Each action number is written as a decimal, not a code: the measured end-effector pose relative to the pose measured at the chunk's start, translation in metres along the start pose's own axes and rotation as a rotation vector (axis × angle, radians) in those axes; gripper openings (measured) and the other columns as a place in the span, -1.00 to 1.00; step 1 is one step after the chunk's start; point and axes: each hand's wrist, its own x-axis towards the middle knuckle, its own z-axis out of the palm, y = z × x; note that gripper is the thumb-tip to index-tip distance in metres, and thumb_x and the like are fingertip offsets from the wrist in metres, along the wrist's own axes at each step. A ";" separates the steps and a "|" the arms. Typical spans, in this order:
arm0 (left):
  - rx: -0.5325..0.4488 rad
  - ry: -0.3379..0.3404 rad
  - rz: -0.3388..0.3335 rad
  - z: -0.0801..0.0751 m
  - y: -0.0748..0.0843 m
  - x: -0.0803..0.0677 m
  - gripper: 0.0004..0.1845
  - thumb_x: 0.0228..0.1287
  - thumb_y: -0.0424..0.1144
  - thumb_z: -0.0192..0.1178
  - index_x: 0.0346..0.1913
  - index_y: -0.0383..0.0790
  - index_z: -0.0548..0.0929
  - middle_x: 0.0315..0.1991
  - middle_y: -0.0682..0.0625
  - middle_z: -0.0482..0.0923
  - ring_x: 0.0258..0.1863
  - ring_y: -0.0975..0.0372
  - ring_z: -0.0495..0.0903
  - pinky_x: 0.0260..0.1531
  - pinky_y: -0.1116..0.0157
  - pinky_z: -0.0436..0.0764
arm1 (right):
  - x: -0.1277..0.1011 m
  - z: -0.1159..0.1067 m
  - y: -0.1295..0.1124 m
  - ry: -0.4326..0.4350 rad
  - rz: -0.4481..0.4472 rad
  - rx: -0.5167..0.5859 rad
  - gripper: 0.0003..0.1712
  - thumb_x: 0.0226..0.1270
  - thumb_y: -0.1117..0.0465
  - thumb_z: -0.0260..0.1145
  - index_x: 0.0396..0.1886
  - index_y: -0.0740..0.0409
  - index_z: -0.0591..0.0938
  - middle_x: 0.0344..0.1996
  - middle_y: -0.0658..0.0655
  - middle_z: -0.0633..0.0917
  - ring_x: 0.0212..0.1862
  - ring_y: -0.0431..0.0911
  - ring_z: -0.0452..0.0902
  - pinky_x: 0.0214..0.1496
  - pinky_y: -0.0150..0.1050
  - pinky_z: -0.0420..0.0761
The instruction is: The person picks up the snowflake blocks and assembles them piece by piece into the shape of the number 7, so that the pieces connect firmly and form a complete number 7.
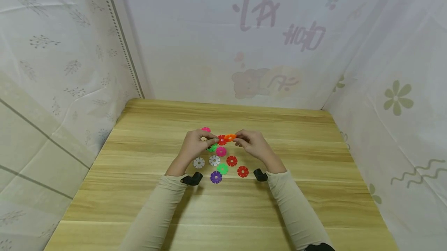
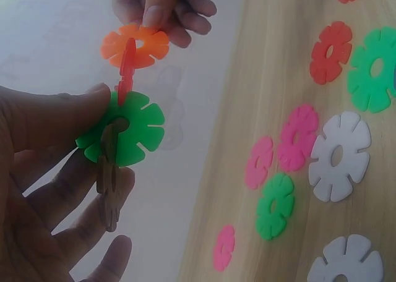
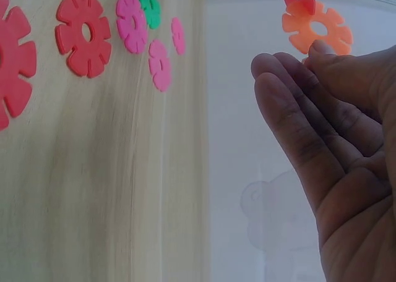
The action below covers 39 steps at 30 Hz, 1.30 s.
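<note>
Above the wooden table (image 1: 314,196) my left hand (image 1: 206,139) pinches a small cluster of slotted plastic discs: a green disc (image 2: 133,130) with a brown one (image 2: 108,177) slotted below it and a red one (image 2: 127,68) standing on its top. My right hand (image 1: 243,137) pinches an orange disc (image 1: 230,137) between thumb and fingers, and its edge meets the red disc (image 1: 222,140). The right wrist view shows the orange disc (image 3: 318,29) at my fingertips (image 3: 322,50).
Several loose discs lie on the table under and before the hands: two white (image 1: 199,162), two red (image 1: 242,171), green (image 1: 222,168), purple (image 1: 216,177), pink (image 1: 220,151). Patterned cloth walls (image 1: 70,68) close in three sides.
</note>
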 end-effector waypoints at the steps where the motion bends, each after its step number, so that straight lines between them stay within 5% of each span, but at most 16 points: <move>1: 0.005 0.003 0.005 0.000 0.000 0.000 -0.89 0.31 -0.11 0.39 -0.24 -0.03 0.85 -0.27 0.07 0.71 -0.45 -0.07 0.68 -0.59 0.20 0.52 | -0.001 0.000 0.001 0.000 0.003 0.002 -0.85 0.48 0.26 0.28 -0.09 0.22 0.70 -0.26 0.27 0.77 -0.25 0.12 0.75 -0.24 -0.33 0.70; 9: 0.031 0.038 0.039 0.000 -0.002 -0.001 -0.90 0.28 -0.10 0.41 -0.26 -0.02 0.85 -0.24 0.08 0.70 -0.28 0.16 0.61 -0.35 0.19 0.59 | -0.016 -0.004 0.007 -0.062 0.065 -0.044 -0.82 0.47 0.23 0.31 -0.10 0.24 0.71 -0.31 0.00 0.77 -0.24 -0.01 0.74 -0.20 -0.27 0.69; 13: 0.032 0.050 0.033 -0.001 -0.002 -0.001 -0.90 0.28 -0.11 0.41 -0.26 -0.03 0.85 -0.22 0.06 0.71 -0.21 0.16 0.61 -0.33 0.18 0.61 | -0.030 -0.002 0.013 -0.156 0.142 -0.087 -0.77 0.46 0.12 0.33 -0.06 0.18 0.73 -0.23 -0.09 0.76 -0.14 -0.18 0.68 -0.05 -0.21 0.67; 22: 0.052 0.079 -0.025 -0.003 0.001 -0.001 -0.83 0.25 -0.07 0.39 -0.25 -0.07 0.86 -0.18 0.01 0.76 -0.03 0.09 0.65 -0.25 0.18 0.50 | -0.053 0.005 0.015 -0.337 0.220 -0.077 -0.68 0.29 0.12 0.48 -0.01 0.10 0.71 -0.10 -0.06 0.70 -0.09 -0.16 0.59 0.00 -0.19 0.61; 29: 0.031 0.092 -0.024 -0.003 0.001 -0.002 -0.82 0.24 -0.06 0.39 -0.26 -0.07 0.87 -0.20 -0.01 0.77 -0.33 0.11 0.56 -0.60 0.27 0.30 | -0.058 0.007 0.014 -0.373 0.224 -0.122 -0.65 0.22 0.09 0.54 -0.02 0.05 0.71 -0.06 -0.09 0.64 -0.15 -0.16 0.49 -0.09 -0.23 0.56; 39: 0.002 0.102 -0.021 -0.003 -0.001 -0.001 -0.80 0.26 -0.05 0.39 -0.27 -0.11 0.86 -0.30 -0.01 0.77 -0.70 0.26 0.28 -0.72 0.37 0.22 | -0.057 0.008 0.017 -0.401 0.185 -0.195 -0.71 0.19 0.13 0.56 -0.15 0.03 0.67 -0.19 -0.05 0.60 -0.18 -0.15 0.48 -0.11 -0.24 0.54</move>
